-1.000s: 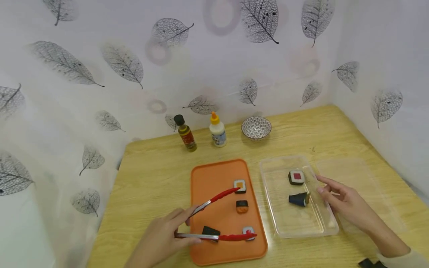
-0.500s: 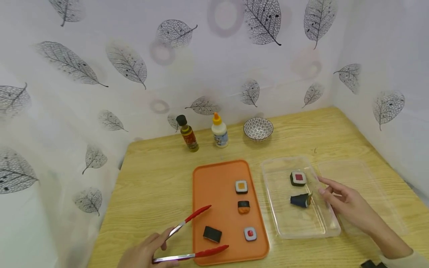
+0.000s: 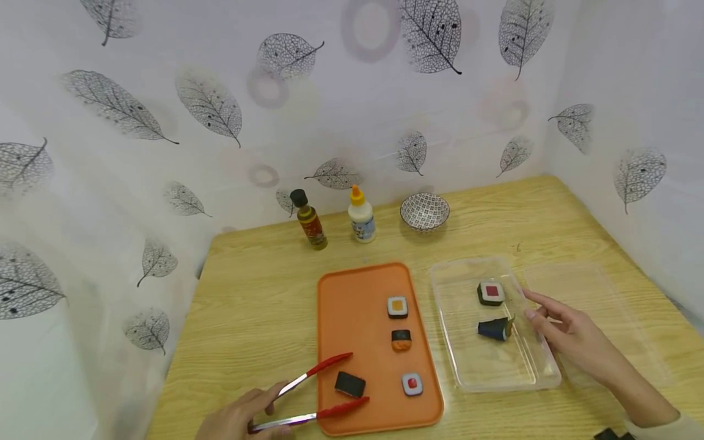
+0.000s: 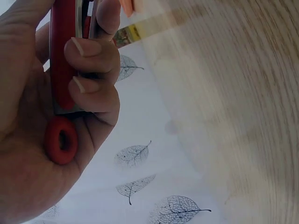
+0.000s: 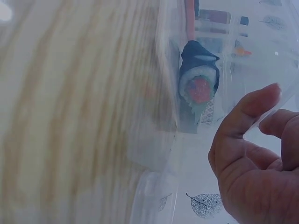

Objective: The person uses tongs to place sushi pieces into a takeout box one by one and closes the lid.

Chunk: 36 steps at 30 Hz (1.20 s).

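My left hand (image 3: 233,417) grips a pair of red-tipped metal tongs (image 3: 342,408), fingers curled round the red handle (image 4: 63,56) in the left wrist view. The spread tips lie on either side of a black-topped sushi piece (image 3: 349,384) on the orange tray (image 3: 346,311), apart or touching I cannot tell. Along the tray's right side sit a yellow-centred roll (image 3: 397,307), an orange and black sushi (image 3: 401,340) and a red-centred roll (image 3: 412,384). At the right, my right hand (image 3: 572,336) pinches the rim of a clear plastic box (image 3: 459,342) between thumb and finger.
Inside the box are a roll with a dark red centre (image 3: 491,293) and a cone-shaped hand roll (image 3: 494,329). A transparent lid (image 3: 594,305) lies to its right. Behind stand a dark-capped bottle (image 3: 311,226), a yellow-topped white bottle (image 3: 361,221) and a patterned bowl (image 3: 425,212).
The left hand has drawn the tongs back left from over the red-centred and yellow-centred rolls. Their tips now straddle the black-topped sushi and have come closer together. The right hand stays on the box.
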Available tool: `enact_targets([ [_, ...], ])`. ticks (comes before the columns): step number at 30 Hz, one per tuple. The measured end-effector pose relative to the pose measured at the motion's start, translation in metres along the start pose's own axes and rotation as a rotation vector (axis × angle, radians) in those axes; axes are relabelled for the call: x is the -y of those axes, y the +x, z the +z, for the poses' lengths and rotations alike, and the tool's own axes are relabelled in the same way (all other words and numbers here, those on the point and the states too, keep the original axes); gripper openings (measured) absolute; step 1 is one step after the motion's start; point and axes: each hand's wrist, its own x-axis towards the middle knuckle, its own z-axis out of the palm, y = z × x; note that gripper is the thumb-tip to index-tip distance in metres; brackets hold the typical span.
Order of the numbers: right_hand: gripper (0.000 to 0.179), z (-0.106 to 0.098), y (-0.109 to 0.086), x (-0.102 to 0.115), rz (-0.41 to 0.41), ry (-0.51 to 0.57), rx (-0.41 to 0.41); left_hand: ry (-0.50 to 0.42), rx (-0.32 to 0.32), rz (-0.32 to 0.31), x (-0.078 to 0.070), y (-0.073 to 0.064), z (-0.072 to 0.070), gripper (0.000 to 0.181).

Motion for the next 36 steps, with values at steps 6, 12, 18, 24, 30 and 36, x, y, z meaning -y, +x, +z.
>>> enact_targets([
  [6, 0.053, 0.0, 0.0, 0.001, -0.01, -0.011, -0.002, -0.014, 0.009, -0.041, 0.0, 0.001, -0.001, 0.062],
  [12, 0.053, 0.0, 0.001, 0.001, -0.01, -0.01, 0.004, 0.057, -0.048, -0.03, 0.0, 0.0, 0.0, 0.056],
  [18, 0.053, 0.0, 0.001, 0.0, -0.009, 0.003, 0.014, 0.138, -0.146, 0.015, -0.001, -0.003, 0.004, 0.051],
  [24, 0.053, -0.001, 0.002, 0.0, -0.007, -0.009, 0.021, 0.16, -0.254, 0.049, -0.007, -0.004, 0.008, 0.046],
  [30, 0.052, -0.001, 0.001, -0.001, -0.021, -0.023, 0.018, 0.124, -0.37, 0.11, -0.017, -0.001, 0.009, 0.043],
  [36, 0.052, 0.0, 0.0, -0.003, -0.03, -0.011, 0.013, 0.101, -0.496, 0.319, -0.026, 0.015, 0.008, 0.051],
])
